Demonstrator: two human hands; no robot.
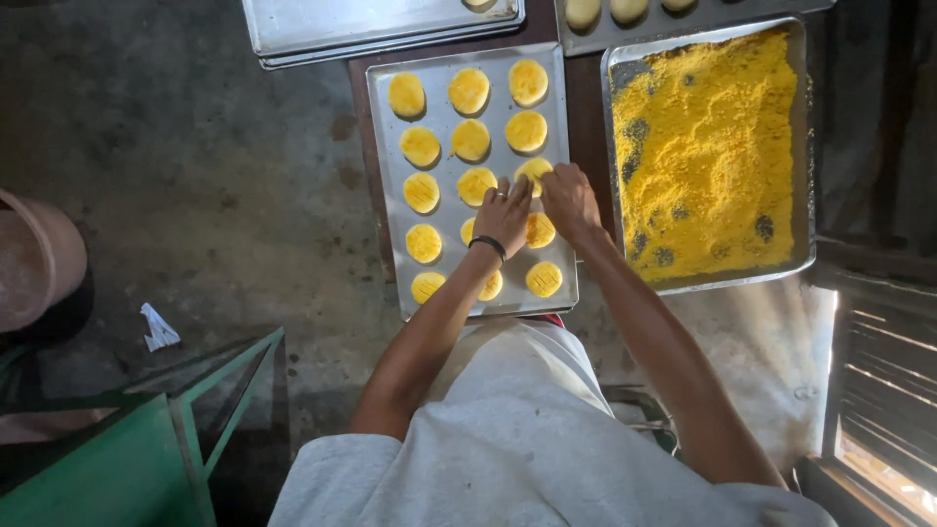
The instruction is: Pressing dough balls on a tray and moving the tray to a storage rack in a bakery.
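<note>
A metal baking tray (390, 185) holds several round yellow dough discs in three columns. My left hand (503, 217), with a ring and a dark wristband, and my right hand (569, 200) meet over one disc (533, 172) in the right column. The fingertips of both hands touch that disc. The hands cover parts of nearby discs. Some lower discs (544, 279) carry scored lines.
A second tray (803, 146) full of loose yellow crumbs sits to the right. More trays (322, 29) lie at the top, one with pale dough pieces (583, 12). A green metal frame (195, 410) and a pink tub (34, 259) stand on the concrete floor at left.
</note>
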